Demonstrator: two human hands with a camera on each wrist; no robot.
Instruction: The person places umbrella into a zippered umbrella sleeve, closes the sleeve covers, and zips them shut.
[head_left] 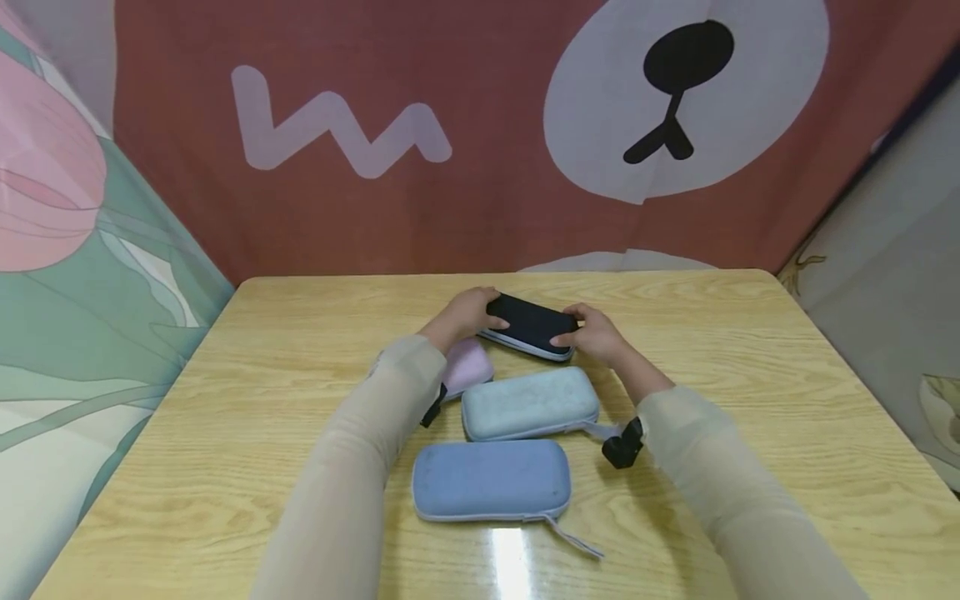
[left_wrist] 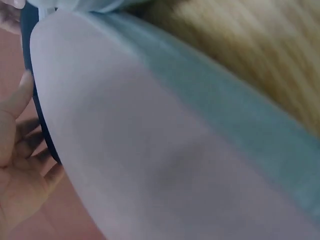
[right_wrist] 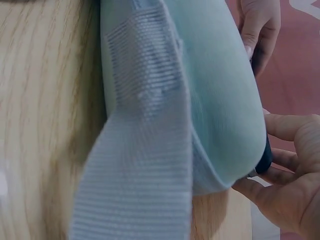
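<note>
At the far part of the table, both hands hold a black zip case (head_left: 531, 323) by its two ends. My left hand (head_left: 467, 317) grips its left end, thumb on the top face; my right hand (head_left: 592, 335) grips the right end the same way. A pink case (head_left: 468, 364) lies under the left wrist, partly hidden by the sleeve, and fills much of the left wrist view. Just nearer is a pale green case (head_left: 531, 403), whose grey strap (right_wrist: 140, 150) looms large in the right wrist view. The black case's edge (right_wrist: 266, 159) shows beyond it.
A blue case (head_left: 491, 481) with a strap lies nearest on the wooden table (head_left: 262, 467). Behind the table's far edge hangs a reddish-brown cloth (head_left: 465, 217) with a printed face. Patterned cloths hang at left and right.
</note>
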